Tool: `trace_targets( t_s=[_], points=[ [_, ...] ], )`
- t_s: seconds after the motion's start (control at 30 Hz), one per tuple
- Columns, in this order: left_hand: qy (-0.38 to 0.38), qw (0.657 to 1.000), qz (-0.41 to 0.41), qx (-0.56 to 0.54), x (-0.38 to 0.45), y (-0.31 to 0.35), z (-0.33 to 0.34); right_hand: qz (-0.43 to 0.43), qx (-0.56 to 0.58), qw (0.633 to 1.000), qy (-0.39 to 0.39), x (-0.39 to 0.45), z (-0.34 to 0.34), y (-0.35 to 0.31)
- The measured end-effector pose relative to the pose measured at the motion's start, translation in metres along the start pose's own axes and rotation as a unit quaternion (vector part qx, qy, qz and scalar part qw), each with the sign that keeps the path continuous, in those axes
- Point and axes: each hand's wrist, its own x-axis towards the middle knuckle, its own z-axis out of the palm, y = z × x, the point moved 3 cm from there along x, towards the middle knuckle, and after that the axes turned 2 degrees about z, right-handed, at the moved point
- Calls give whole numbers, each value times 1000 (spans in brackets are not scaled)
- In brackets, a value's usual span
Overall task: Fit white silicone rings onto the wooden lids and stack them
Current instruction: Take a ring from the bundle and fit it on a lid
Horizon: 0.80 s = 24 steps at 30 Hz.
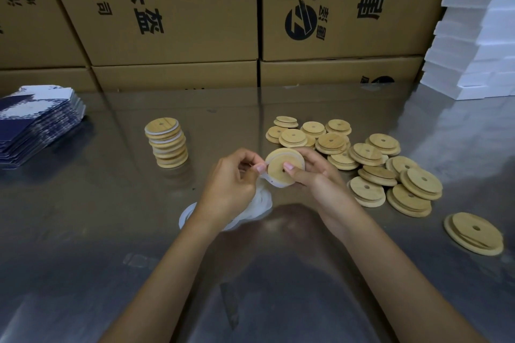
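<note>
Work looks early: one stack of ringed lids (166, 146) stands on the worktop (111, 231), many bare lids (370, 164) wait, while the right hand (312, 175) grips a lid (282, 166) and the left hand (237, 175) pinches its ring (274, 183).

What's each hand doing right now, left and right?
Left hand: closed, pinching the white silicone ring at the lid's edge.
Right hand: closed, holding the wooden lid, thumb near its centre hole.
</note>
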Motion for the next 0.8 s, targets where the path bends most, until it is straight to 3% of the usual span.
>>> trace_targets(
  t_s=[0.5,0.63,0.8],
  points=[
    [28,996,-24,-81,-4,2,10,71,156,985,-5,3,5,7],
    [26,993,-44,-105,-2,-1,9,76,148,986,-7,5,6,9],
    [16,992,-52,-110,-3,-2,11,79,40,996,-21,4,6,10]
  ],
)
